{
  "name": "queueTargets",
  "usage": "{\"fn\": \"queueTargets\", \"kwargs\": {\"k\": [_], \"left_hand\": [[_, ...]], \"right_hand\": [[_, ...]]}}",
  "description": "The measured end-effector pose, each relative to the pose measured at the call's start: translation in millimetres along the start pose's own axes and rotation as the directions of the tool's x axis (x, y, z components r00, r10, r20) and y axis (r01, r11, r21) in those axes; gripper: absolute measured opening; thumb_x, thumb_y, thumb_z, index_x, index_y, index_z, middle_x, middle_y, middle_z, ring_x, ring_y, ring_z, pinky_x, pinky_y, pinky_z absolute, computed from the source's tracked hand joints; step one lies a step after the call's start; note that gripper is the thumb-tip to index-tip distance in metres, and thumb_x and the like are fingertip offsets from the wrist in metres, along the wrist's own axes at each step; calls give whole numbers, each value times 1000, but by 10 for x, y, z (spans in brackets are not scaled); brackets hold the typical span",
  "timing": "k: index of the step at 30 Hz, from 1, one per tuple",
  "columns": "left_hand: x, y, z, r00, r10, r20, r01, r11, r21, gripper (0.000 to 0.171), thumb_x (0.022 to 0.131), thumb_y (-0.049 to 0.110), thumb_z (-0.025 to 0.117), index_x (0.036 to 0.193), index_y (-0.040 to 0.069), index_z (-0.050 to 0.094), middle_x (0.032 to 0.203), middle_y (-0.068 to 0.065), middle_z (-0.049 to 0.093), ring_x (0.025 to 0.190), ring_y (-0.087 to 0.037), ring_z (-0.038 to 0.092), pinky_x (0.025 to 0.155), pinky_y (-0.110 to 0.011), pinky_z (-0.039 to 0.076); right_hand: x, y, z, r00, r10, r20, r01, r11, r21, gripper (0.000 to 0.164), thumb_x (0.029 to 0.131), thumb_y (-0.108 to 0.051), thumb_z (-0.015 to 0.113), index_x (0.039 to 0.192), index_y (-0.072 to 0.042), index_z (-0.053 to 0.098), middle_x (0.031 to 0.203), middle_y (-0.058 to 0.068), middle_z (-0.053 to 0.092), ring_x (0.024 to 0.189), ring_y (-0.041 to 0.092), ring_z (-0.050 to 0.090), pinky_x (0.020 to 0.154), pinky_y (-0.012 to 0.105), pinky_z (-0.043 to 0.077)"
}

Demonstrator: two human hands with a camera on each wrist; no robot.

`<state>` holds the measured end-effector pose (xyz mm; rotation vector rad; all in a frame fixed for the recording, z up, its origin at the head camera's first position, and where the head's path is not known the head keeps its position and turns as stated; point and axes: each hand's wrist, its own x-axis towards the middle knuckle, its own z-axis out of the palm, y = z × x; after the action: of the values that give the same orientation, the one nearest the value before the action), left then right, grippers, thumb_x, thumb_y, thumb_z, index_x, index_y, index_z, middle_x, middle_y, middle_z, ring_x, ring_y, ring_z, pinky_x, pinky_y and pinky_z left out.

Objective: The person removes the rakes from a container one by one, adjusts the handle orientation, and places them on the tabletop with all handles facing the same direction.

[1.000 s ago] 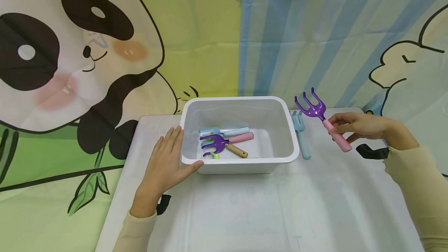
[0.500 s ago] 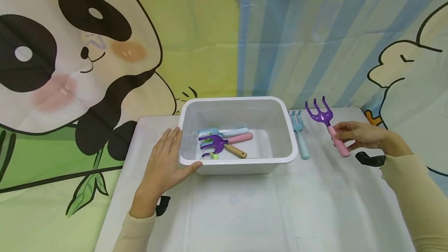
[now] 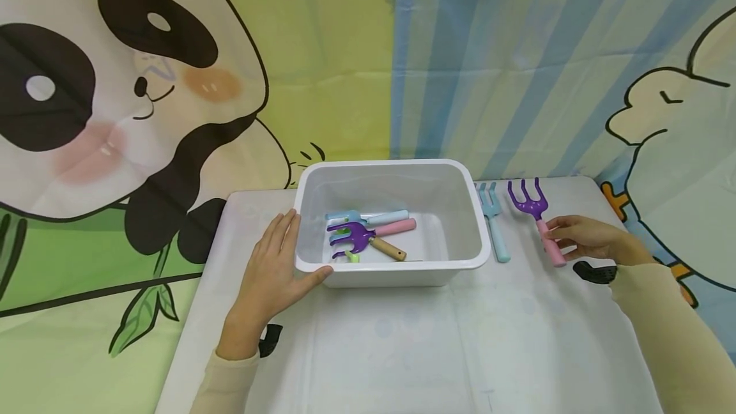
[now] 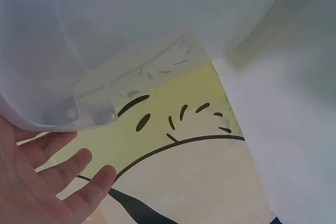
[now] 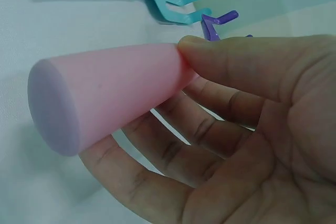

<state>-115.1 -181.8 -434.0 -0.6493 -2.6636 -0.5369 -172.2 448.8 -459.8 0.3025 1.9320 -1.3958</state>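
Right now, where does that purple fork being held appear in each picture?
Head: the purple fork is at right, in the right hand.
Left wrist: not in it.
Right wrist: pink handle at middle left, purple prongs near the top.
Shared landmark: the blue fork beside it, in head and right wrist views only.

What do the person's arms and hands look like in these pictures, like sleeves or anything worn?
The left hand and right hand are ungloved. The left sleeve and right sleeve are plain cream and reach toward the wrists. A small black piece shows by the left wrist, and a curved black attachment by the right. No cables are visible.
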Motion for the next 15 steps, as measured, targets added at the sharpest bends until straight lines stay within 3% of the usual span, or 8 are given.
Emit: {"fn": "queueTargets", "kwargs": {"k": [15], "left_hand": [[-14,10,-3,999,-26,25,26,1000,5,113,78,73,66,156,0,29,160,-17,30,146,-38,25,110,-61,30]], "right_hand": [[298,42,-13,997,67,-38,-67,998,13,61,105,-19,52,148,11,20,123,16,47,106,30,50,91,45,52]]}}
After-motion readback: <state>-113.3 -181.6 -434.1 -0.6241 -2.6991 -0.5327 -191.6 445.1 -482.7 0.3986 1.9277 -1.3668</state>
